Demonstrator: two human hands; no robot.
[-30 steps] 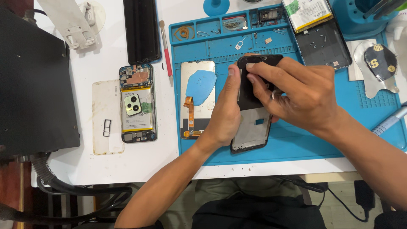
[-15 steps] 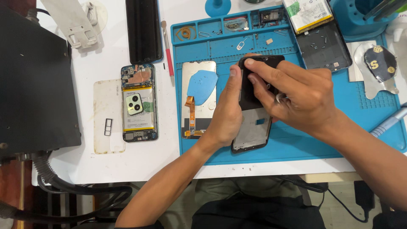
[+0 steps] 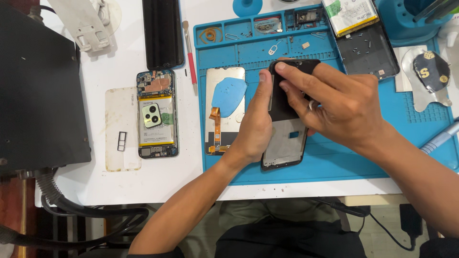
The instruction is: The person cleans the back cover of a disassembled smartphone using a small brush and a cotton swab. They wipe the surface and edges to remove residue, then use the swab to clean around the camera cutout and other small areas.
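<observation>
A black phone frame (image 3: pixel 285 148) lies on the blue work mat (image 3: pixel 363 157). My left hand (image 3: pixel 256 125) steadies its left edge, thumb up along the side. My right hand (image 3: pixel 337 102) grips a black flat piece (image 3: pixel 291 71) over the frame's top end, fingers curled on it, a ring on one finger. Just left of the hands lies a display panel (image 3: pixel 224 107) with an orange flex cable and a blue plastic pick (image 3: pixel 229 95) on it.
An opened phone with battery and camera (image 3: pixel 156 114) lies on the white table, next to a clear back cover (image 3: pixel 122 126). A black screen (image 3: pixel 163 31), a red-handled tool (image 3: pixel 191 57), a black box (image 3: pixel 40 91) and another phone shell (image 3: pixel 366 50) lie around.
Hardly anything differs. My right fingers have shifted slightly on the black piece at the frame's top; my left hand stays in place.
</observation>
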